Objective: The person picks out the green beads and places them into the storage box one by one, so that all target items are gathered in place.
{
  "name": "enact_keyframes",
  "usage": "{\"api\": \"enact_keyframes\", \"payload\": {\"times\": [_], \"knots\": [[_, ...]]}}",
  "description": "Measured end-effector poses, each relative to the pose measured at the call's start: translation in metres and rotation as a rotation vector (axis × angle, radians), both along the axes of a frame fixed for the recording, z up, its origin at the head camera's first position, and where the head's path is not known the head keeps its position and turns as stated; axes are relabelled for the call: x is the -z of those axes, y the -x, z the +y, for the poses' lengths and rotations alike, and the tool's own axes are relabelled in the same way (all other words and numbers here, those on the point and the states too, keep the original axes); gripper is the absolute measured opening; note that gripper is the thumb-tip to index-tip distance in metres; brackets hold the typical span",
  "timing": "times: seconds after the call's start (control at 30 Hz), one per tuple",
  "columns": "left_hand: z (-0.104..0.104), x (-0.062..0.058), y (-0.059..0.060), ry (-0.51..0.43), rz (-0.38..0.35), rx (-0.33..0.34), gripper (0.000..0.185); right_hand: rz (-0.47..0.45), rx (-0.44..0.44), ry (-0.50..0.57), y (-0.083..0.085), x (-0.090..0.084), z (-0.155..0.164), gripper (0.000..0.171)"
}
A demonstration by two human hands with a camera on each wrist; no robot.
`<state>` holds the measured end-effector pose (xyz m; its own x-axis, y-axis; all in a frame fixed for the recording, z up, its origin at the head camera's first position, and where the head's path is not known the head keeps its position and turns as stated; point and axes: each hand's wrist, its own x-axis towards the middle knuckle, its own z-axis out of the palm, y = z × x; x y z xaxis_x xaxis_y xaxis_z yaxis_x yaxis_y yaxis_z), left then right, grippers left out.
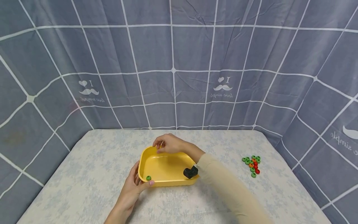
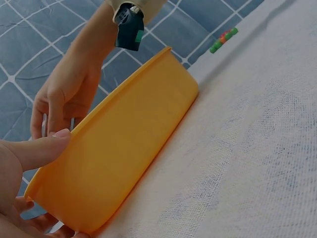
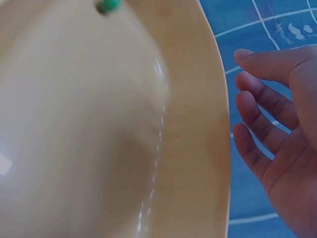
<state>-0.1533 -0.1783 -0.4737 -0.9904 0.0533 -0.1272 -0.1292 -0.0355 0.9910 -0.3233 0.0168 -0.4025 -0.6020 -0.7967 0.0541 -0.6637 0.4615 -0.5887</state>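
Observation:
A yellow plastic basin (image 1: pixel 167 168) sits on the table, with one small green bead (image 1: pixel 148 178) inside at its front left corner. My left hand (image 1: pixel 133 183) holds that corner, thumb over the rim and fingers around the outside; in the left wrist view the thumb (image 2: pixel 44 148) presses the rim. My right hand (image 1: pixel 169 143) hovers at the far rim, fingers loosely bent. In the right wrist view the right hand (image 3: pixel 282 109) shows a gap between its fingertips and the rim, with nothing held.
To the right on the patterned tablecloth (image 1: pixel 223 186) lies a loose cluster of green, red and orange beads (image 1: pixel 253 165). A black wrist camera (image 1: pixel 191 172) on the right forearm overlaps the basin's right end. A blue-grey checked curtain (image 1: pixel 193 87) encloses the table's back and sides.

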Motion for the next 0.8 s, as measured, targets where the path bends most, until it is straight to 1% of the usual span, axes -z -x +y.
{"api": "enact_keyframes", "payload": {"times": [0.23, 0.5, 0.6, 0.8], "knots": [[0.001, 0.0, 0.0, 0.022, -0.033, -0.026, 0.115, -0.001, 0.031, 0.011, 0.001, -0.004, 0.029, 0.023], [0.001, 0.001, -0.001, 0.02, -0.007, -0.023, 0.114, -0.016, 0.092, 0.02, 0.002, -0.005, 0.06, 0.022], [0.0, 0.002, -0.001, 0.013, -0.008, -0.026, 0.114, -0.01, 0.099, 0.025, 0.003, -0.004, 0.069, 0.022], [0.0, 0.002, 0.0, 0.013, -0.015, -0.029, 0.115, -0.03, 0.127, 0.048, 0.003, -0.002, 0.088, 0.022]]}}
